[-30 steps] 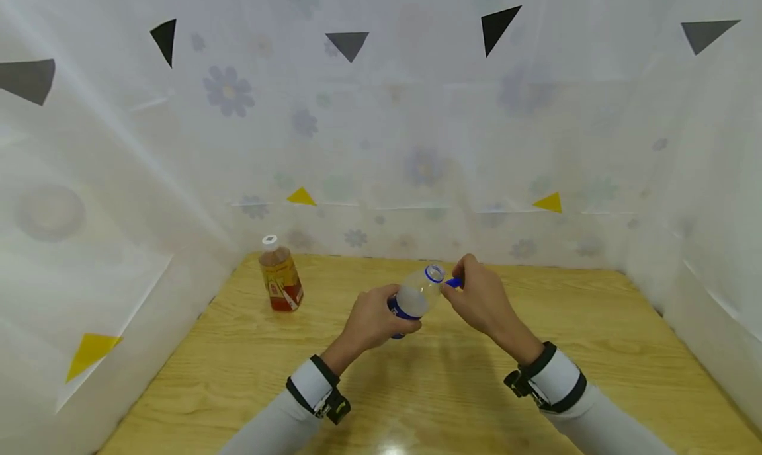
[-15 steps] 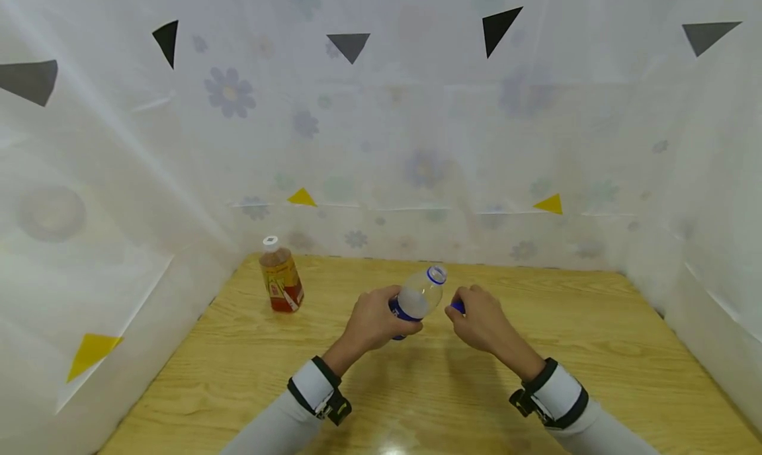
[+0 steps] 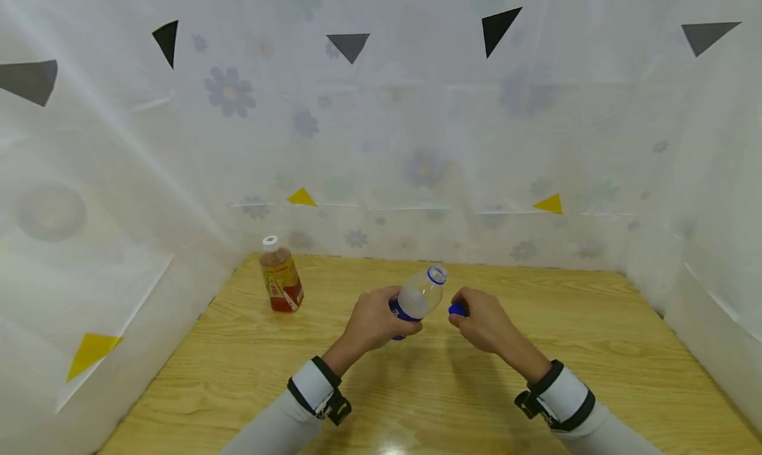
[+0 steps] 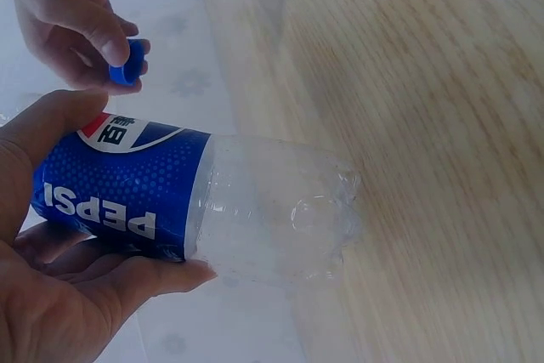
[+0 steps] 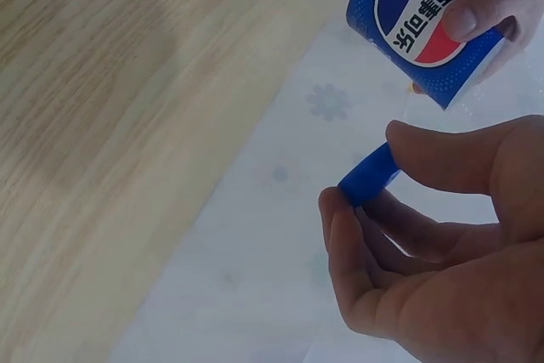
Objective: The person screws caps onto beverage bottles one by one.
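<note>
My left hand (image 3: 374,319) grips a clear plastic Pepsi bottle (image 3: 430,289) round its blue label (image 4: 127,184). The bottle leans to the right in the head view, its uncapped mouth (image 3: 437,274) ringed in blue. To the right of it, my right hand (image 3: 483,319) pinches a blue bottle cap (image 3: 458,309) between thumb and fingertips. In the right wrist view the cap (image 5: 371,175) stands on edge between thumb and fingers, apart from the bottle (image 5: 416,23). The bottle's clear lower part (image 4: 272,210) looks see-through in the left wrist view.
A second bottle (image 3: 281,280), with a white cap, yellow label and reddish-brown drink, stands upright at the back left of the wooden table (image 3: 238,389). A pale flowered curtain (image 3: 381,144) closes off the back and sides. Each wrist wears a strapped camera.
My right hand has drawn away from the bottle mouth, down and slightly right, with the blue cap still pinched. The left hand and the Pepsi bottle have barely moved.
</note>
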`<state>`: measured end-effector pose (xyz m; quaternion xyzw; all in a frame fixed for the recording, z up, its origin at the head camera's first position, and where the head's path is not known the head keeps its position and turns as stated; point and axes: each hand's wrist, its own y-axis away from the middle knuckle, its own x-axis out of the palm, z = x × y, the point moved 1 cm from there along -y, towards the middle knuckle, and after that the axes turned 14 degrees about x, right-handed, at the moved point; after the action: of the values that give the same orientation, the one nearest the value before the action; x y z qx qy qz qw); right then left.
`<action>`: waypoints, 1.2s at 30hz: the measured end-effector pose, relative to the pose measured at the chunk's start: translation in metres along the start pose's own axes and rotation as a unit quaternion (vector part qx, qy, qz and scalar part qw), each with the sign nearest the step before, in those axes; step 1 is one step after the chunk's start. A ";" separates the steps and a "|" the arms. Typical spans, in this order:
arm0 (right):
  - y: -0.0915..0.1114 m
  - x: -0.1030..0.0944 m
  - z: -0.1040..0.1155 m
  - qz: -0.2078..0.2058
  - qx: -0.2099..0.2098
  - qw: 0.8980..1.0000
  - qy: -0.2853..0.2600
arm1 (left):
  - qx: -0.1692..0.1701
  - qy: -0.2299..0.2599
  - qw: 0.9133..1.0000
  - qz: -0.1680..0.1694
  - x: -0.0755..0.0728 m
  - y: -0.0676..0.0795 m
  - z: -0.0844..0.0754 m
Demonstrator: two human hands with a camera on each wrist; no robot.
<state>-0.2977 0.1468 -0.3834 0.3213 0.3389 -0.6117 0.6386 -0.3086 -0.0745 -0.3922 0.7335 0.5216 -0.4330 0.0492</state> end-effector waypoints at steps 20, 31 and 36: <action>0.011 -0.048 0.038 -0.115 -0.103 0.980 -0.127 | 0.007 0.004 1.000 -0.002 -0.001 0.002 0.001; 0.018 -0.051 0.052 -0.111 -0.121 0.980 -0.112 | 0.014 -0.001 1.000 -0.001 0.000 0.001 0.003; 0.017 -0.049 0.052 -0.109 -0.125 0.981 -0.103 | 0.015 -0.006 1.000 0.002 0.000 0.001 0.002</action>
<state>-0.2798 0.1323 -0.3140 0.1354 0.3780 -0.6603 0.6346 -0.3089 -0.0761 -0.3937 0.7330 0.5131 -0.4446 0.0423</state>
